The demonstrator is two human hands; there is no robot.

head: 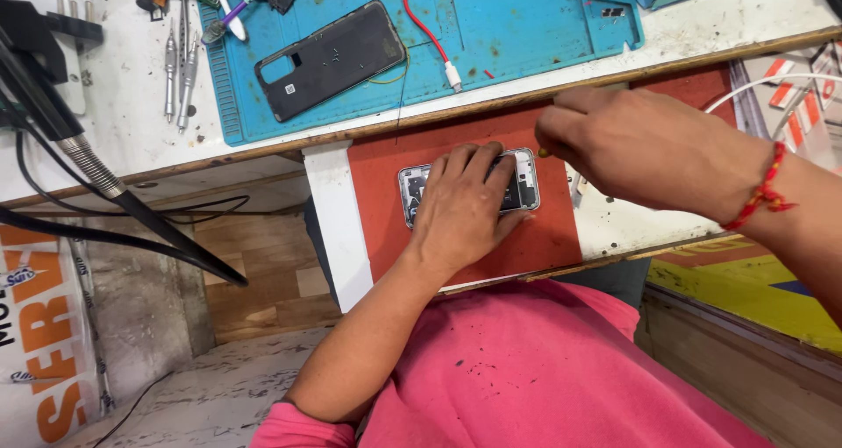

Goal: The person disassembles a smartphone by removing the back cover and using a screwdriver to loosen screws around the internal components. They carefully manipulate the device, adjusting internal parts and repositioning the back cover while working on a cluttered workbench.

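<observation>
My left hand (463, 204) presses flat on the opened phone (526, 185); my right hand (636, 145) pinches a small tool (543, 152) at its edge. A slip could gouge exposed parts.

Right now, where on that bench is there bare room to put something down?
The right half of the blue mat, beyond the red cable, is bare. So is the red pad left of the opened phone. It is crowded top left, around the black back cover and screwdrivers.
</observation>
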